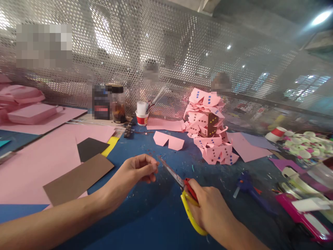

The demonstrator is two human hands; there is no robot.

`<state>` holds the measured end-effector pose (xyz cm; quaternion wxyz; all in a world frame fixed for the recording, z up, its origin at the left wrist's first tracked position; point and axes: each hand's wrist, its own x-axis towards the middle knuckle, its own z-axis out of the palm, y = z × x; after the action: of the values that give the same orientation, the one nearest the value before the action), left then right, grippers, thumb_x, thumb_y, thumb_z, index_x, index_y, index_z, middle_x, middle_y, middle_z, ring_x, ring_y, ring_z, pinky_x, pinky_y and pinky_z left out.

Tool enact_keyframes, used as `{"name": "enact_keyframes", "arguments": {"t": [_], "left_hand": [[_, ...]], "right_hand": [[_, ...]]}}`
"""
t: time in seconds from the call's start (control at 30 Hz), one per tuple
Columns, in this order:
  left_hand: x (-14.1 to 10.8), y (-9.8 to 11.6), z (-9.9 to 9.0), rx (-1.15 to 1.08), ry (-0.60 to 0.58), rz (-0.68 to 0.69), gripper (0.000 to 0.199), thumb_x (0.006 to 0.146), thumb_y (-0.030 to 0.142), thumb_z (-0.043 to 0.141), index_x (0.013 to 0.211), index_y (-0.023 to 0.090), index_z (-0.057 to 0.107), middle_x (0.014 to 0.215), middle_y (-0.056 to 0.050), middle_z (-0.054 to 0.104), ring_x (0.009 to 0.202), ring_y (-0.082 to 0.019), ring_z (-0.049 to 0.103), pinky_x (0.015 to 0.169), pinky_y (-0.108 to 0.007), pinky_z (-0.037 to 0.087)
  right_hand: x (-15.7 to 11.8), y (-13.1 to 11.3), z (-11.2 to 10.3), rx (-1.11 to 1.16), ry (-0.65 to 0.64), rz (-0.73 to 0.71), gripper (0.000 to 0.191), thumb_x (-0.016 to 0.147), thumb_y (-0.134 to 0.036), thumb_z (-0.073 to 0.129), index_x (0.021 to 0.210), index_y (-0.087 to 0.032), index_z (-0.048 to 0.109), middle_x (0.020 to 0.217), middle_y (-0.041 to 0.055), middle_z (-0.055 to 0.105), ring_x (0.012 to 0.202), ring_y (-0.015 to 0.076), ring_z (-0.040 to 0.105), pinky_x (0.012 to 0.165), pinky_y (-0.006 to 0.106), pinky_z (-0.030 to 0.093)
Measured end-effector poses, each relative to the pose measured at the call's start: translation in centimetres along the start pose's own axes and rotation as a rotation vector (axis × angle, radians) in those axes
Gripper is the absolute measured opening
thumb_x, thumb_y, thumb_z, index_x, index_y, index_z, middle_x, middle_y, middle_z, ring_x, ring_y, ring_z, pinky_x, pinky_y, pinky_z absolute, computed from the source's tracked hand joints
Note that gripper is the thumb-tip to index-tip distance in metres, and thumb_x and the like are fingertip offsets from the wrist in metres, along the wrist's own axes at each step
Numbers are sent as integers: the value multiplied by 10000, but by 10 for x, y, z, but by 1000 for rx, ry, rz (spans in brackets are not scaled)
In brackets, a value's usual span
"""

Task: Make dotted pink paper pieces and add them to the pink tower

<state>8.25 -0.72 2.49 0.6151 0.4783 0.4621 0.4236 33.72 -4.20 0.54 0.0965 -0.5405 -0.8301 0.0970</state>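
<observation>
In the head view my right hand [212,205] grips a pair of scissors [178,178] with red and yellow handles. Their blades look closed and point up and to the left. Close to the blade tips, my left hand [140,168] is closed in a pinch; a tiny dark bit may be between the fingertips, too small to make out. Just beyond lies a pink paper cutout [169,140] with notches in its lower edge. A brown paper strip [79,178] rests left of my left hand, beside a black piece of paper [92,149].
A tall pile of pink cutouts with small squares [208,121] stands at back right. To the right lie a blue glue gun [246,185] and a pink tool [303,215]. A paper cup [142,118] and a jar [118,106] stand before the perforated metal screen [166,52].
</observation>
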Motion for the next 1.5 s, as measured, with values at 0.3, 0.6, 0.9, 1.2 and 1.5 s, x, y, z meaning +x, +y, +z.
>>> {"name": "enact_keyframes", "arguments": {"t": [0.3,0.6,0.9,1.2,1.5], "left_hand": [[-4,1,0,-28,-24,45,165,862,321,675,823,173,614,800,8,608,683,-116,581,662,-254,439],[0,-2,0,-53,-34,45,153,844,308,689,882,177,619,754,12,629,669,-123,596,648,-257,451],[-2,-4,2,-50,-31,29,170,836,316,702,890,172,629,761,7,648,666,-121,600,648,-255,458],[-2,-5,1,-52,-38,21,196,835,333,711,875,160,629,783,-4,665,667,-120,593,654,-262,458],[0,-7,-1,-44,-45,23,195,835,334,710,840,162,617,768,-2,670,663,-122,602,645,-262,456]], "right_hand": [[-4,-9,-12,34,-2,-9,153,860,-221,537,1010,-228,513,819,-5,696,626,178,633,574,283,297],[-1,-3,-2,17,-10,-11,224,871,-237,568,1093,-225,544,739,-18,706,647,198,678,576,284,279],[-1,-5,-3,9,-13,-18,205,873,-235,570,1077,-223,563,686,-27,705,599,188,682,556,285,272],[1,-6,-3,-20,-35,15,200,841,-219,577,1040,-209,596,679,-2,729,606,213,709,545,297,263],[-1,-5,-1,-23,-17,8,213,813,-202,588,1025,-207,609,679,0,743,606,220,721,540,297,256]]}}
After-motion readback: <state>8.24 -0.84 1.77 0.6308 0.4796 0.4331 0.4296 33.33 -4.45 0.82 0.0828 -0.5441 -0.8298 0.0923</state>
